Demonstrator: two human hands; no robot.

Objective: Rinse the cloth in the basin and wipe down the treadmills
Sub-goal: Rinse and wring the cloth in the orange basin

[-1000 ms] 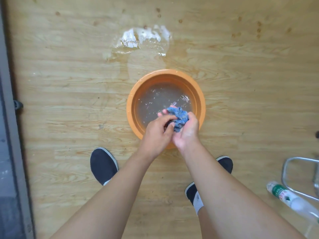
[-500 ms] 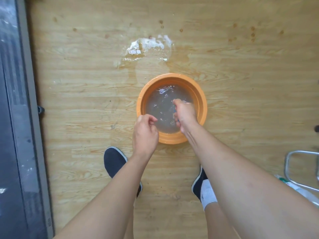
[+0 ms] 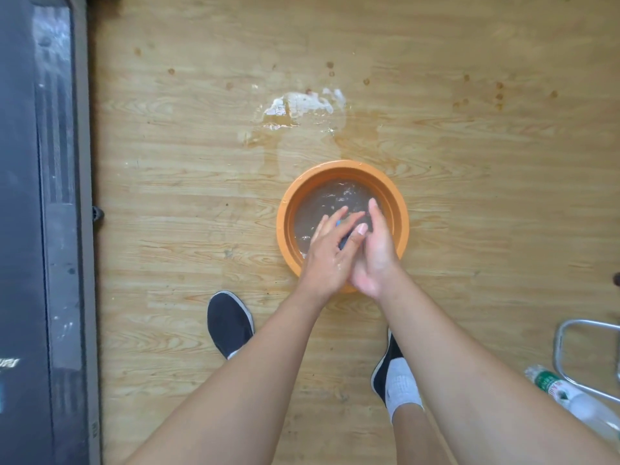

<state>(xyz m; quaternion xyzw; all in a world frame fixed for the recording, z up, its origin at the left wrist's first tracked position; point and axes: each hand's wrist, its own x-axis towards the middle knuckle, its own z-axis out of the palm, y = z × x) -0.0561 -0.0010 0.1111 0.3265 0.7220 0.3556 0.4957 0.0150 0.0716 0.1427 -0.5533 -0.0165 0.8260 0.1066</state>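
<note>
Pressing the cloth (image 3: 338,224) between two flat hands above the orange basin (image 3: 335,167), which stands on the wooden floor (image 3: 184,196). The left hand (image 3: 330,255) lies back-up over the cloth. Its fingers (image 3: 332,218) are straight and slightly spread, pointing away from the person and a little rightwards. The right hand (image 3: 377,250) stands edge-on just to its right, fingers straight and together, heel meeting the left hand's heel.

The cloth sits in the wedge between them. Only a blue sliver shows beside the left forefinger, with a darker fold below it next to the left thumb, so neither its long axis nor its full extent can be told. Both hands are in contact with it, and neither is the nearer.

The cloth lies over the near half of the water (image 3: 332,199); whether it dips in cannot be told.

Judged step: rinsing, with no wiping yet possible. The treadmill (image 3: 23,196) runs along the left edge, well apart from the basin, so the cloth must travel leftwards once wrung. A puddle (image 3: 302,105) lies on the floor beyond the basin.
</note>
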